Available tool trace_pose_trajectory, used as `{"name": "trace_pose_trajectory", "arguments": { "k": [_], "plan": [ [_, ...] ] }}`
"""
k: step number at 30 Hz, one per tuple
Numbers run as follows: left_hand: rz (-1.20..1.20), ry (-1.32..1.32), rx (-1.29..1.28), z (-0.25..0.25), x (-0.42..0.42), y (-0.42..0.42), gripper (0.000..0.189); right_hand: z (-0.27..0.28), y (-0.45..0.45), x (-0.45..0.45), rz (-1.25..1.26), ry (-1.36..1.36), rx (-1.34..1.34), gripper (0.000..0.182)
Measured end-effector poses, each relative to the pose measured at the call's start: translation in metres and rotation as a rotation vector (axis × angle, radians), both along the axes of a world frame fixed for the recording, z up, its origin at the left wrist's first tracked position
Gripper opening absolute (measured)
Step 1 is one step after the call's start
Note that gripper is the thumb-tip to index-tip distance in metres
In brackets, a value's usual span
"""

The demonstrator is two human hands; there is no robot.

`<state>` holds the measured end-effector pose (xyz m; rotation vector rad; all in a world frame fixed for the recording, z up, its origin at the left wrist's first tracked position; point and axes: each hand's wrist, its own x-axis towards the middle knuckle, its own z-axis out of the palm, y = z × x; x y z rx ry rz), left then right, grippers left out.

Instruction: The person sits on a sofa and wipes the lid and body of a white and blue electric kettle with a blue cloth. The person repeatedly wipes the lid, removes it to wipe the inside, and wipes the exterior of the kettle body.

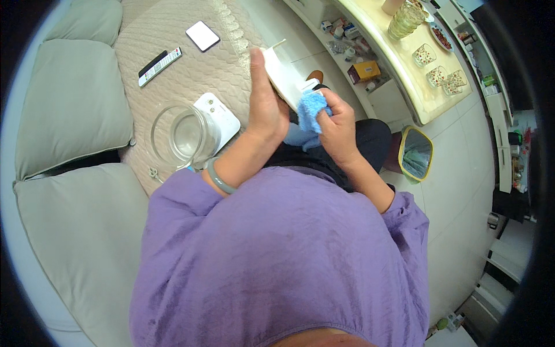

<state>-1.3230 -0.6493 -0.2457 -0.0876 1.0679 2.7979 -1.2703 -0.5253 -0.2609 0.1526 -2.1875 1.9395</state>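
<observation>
My left hand point(267, 102) holds a white curved appliance part point(282, 76) by its left side, the thumb up along the edge. At the part's lower right end, my right hand point(340, 126) pinches a blue fluffy cloth point(313, 110) against it. Beneath the cloth, more blue fabric lies over my lap. To the left of my left forearm, a clear glass bowl point(186, 134) rests beside a white flat device point(220, 121) with small metal fittings, both on the quilted sofa cover point(173, 97).
Two remote controls point(160, 67) and a white-faced phone-like device point(202, 36) lie farther up the cover. A coffee table point(416, 97) at upper right bears patterned glasses point(424, 55), with boxes on its shelf. A yellow-rimmed trash bin point(416, 154) stands at my right.
</observation>
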Motion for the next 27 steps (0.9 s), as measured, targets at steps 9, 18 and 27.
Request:
{"name": "trace_pose_trajectory", "arguments": {
  "k": [9, 18, 27],
  "plan": [
    [-0.318, -0.054, -0.229, -0.01, -0.003, -0.01, 0.093, 0.006, 0.02, 0.011, -0.046, 0.059, 0.103, 0.014],
    [-0.315, -0.116, -0.226, -0.026, 0.0, 0.003, 0.073, 0.004, 0.017, 0.019, 0.007, -0.002, 0.053, 0.015],
    [-0.291, -0.161, -0.205, -0.037, -0.008, 0.001, 0.071, 0.014, 0.062, 0.028, 0.032, -0.368, -0.181, 0.027]
  ]
}}
